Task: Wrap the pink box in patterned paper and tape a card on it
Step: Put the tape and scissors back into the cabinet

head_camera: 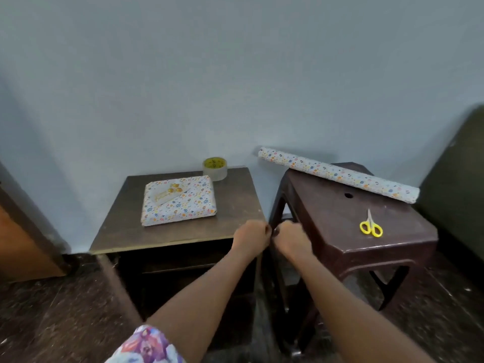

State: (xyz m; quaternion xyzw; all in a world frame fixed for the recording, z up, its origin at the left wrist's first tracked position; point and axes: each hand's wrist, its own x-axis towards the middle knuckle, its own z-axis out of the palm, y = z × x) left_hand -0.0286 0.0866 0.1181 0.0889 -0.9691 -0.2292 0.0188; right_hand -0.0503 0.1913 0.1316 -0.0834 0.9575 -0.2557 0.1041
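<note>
The flat, rectangular wrapped box (180,205), covered in white paper dotted with blue, orange and red, lies a little askew toward the back of the dark wooden table (157,231), its corners soft and rounded. One pale card (167,196) with small gold shapes at its far end lies on its top, toward the left. One clear tape roll (215,169) with a yellow core stands at the table's back edge, just beside the box's far corner.

To the right, on the glossy brown plastic stool (327,218) with a round hole in its top, you have one long tube-shaped roll of patterned paper (337,174) lying slantwise across the back, and one small pair of yellow-handled scissors (370,226) nearer the front, blades pointing away from you.

Your left hand (251,237) and right hand (290,239) hang close together over the gap between table and stool, knuckles up, fingers curled in tight. They are blurred, and I cannot tell whether they pinch anything.

A flowered sleeve (146,347) shows on your left arm. The wall (235,74) is plain pale blue and the floor (52,310) is dark speckled stone. An orange-brown wooden panel (23,244) stands at the left, and a dark green surface (458,179) at the right.
</note>
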